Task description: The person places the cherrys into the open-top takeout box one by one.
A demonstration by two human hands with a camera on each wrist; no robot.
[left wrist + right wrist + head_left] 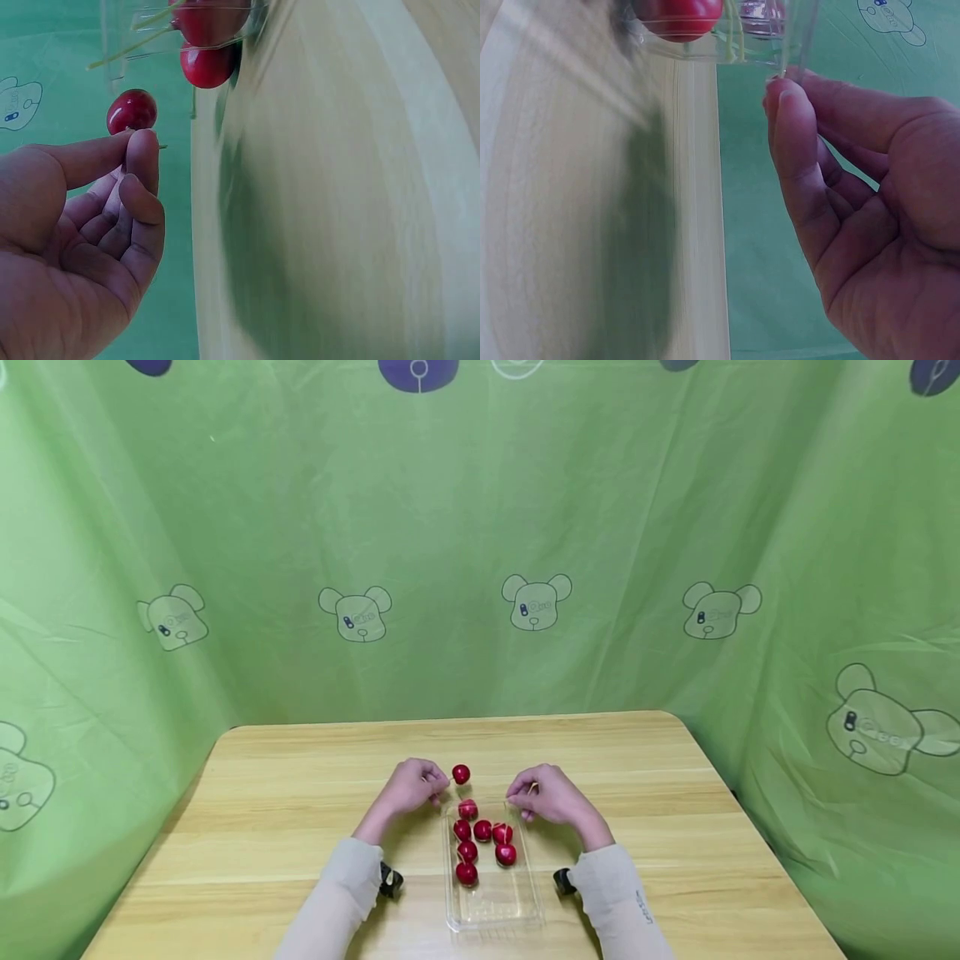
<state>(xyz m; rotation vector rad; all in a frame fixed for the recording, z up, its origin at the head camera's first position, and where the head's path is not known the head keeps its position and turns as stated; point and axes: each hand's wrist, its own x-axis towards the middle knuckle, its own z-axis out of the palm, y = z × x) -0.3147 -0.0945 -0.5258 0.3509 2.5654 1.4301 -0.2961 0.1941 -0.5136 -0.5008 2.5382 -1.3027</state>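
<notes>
A clear plastic tray [491, 906] on the table holds several red cherries [467, 852] with pale green stems. My left hand [412, 785] pinches one cherry [461, 773] by its stem, thumb against forefinger, just beyond the tray's far left corner. In the left wrist view this glossy cherry [132, 111] sits right at the fingertips, and the other fingers curl loosely behind. My right hand [546, 793] is at the tray's far right corner. Seen from the right wrist, the thumb and forefinger of that hand [847, 172] pinch the clear tray's edge [802, 45].
Under the tray is a light wood-grain table [300, 760] with rounded far corners. A green curtain [450, 668] printed with bear heads surrounds it at the back and sides. Dark wrist devices [391, 880] show below both light sleeves.
</notes>
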